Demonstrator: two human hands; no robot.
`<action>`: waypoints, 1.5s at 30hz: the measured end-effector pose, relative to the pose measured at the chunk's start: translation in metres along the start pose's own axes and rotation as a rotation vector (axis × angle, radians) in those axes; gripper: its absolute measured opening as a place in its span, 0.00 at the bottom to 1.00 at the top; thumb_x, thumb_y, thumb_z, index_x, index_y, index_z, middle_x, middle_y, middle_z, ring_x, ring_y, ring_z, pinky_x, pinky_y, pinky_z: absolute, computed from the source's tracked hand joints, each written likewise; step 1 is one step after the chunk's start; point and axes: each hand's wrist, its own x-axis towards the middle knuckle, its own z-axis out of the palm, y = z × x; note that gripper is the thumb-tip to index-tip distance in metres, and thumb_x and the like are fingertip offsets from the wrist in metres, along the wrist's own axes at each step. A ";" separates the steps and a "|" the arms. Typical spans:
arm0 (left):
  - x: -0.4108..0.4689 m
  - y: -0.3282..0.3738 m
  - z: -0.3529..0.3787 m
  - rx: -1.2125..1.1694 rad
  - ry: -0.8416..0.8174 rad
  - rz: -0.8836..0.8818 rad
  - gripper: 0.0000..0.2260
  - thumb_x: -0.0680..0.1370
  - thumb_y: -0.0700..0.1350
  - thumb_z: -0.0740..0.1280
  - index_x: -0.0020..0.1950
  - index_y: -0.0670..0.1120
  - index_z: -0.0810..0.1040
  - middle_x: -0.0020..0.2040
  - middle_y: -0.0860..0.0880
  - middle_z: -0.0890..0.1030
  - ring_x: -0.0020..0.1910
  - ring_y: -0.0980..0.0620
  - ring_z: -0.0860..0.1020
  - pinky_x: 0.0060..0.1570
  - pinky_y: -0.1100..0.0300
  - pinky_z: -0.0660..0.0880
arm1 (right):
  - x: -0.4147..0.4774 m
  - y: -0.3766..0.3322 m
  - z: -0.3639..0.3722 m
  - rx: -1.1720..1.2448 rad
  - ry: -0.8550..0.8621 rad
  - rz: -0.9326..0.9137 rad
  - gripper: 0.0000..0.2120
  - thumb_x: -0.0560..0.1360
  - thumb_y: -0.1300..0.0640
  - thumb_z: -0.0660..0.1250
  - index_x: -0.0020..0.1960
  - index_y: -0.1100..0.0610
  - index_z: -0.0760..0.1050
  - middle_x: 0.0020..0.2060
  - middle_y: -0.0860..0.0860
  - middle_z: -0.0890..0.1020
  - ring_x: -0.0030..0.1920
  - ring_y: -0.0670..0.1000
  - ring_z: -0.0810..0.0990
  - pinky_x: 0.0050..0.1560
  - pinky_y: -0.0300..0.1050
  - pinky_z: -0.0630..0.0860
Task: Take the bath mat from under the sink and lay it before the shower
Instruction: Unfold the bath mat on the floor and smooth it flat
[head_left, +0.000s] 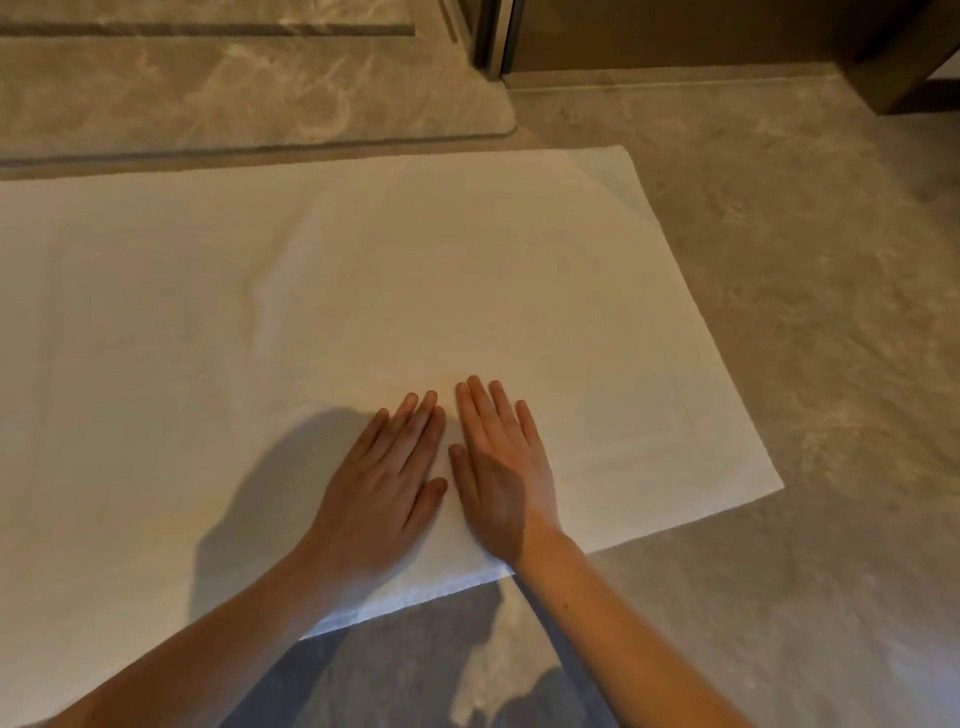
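Veined marble floor (779, 312), flat white mat (363, 286)

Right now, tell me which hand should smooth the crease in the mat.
Left, probably: the left hand lies flat on the bath mat nearer the crease; the right hand would have to cross it.

The white bath mat (311, 291) runs off the picture far to the left of the fingers, so its left end and near-left corner go unseen. The patches under the left hand (384, 483) and right hand (498, 478) are covered. The left forearm (218, 639) and right forearm (613, 623) are cut by the bottom edge. Beyond the fingertips, the marble step (234, 93) and the dark door frame (491, 36) are cut by the top edge. The mat's weave is too washed out to tell.
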 end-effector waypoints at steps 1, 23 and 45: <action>0.000 -0.001 0.001 0.015 -0.009 0.004 0.27 0.82 0.52 0.50 0.77 0.39 0.58 0.78 0.41 0.56 0.77 0.45 0.55 0.74 0.48 0.53 | -0.001 0.007 0.000 -0.022 -0.005 -0.022 0.27 0.82 0.49 0.45 0.79 0.54 0.49 0.79 0.50 0.53 0.79 0.50 0.46 0.78 0.50 0.45; 0.006 -0.013 -0.012 -0.050 -0.066 0.067 0.27 0.81 0.54 0.52 0.78 0.44 0.59 0.79 0.45 0.56 0.78 0.47 0.53 0.75 0.52 0.48 | -0.006 0.111 -0.064 0.024 0.131 0.167 0.25 0.82 0.47 0.46 0.78 0.48 0.57 0.77 0.50 0.59 0.78 0.54 0.54 0.76 0.54 0.53; -0.033 -0.084 -0.015 0.021 0.019 -0.240 0.26 0.81 0.55 0.50 0.78 0.48 0.57 0.79 0.46 0.56 0.78 0.47 0.52 0.75 0.48 0.50 | 0.050 -0.026 0.012 -0.085 -0.028 -0.266 0.24 0.83 0.48 0.48 0.78 0.47 0.55 0.77 0.48 0.59 0.78 0.55 0.51 0.77 0.57 0.48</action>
